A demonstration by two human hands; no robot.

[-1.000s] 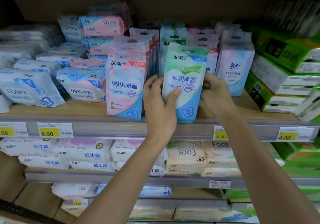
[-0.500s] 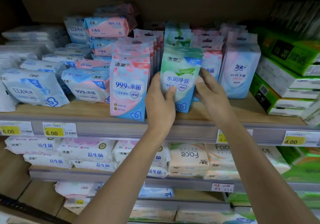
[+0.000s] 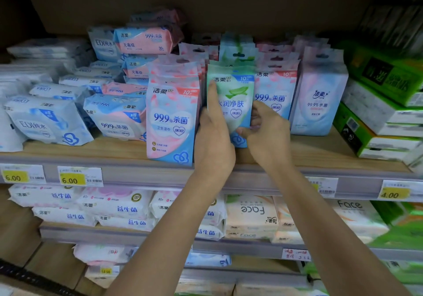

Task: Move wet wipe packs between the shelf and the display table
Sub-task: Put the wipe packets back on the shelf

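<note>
Your left hand [image 3: 212, 140] and right hand [image 3: 266, 135] pinch the green pack [image 3: 237, 94], upright mid-shelf [image 3: 320, 150]. The pink pack [image 3: 171, 117] at its 9 o'clock stands on the edge, so your left knuckles could topple it.

The green pack [image 3: 238, 103] has moved back into the row; the left hand [image 3: 212, 140] now reaches higher up its face.

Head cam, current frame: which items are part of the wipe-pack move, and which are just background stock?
In the job:
- green wipe pack, held upright by left hand and right hand
- wooden shelf below it
- pink wipe pack standing next to it

Just there:
- blue EDI pack
- green boxes
- price tag
- Face pack on a lower shelf
</note>
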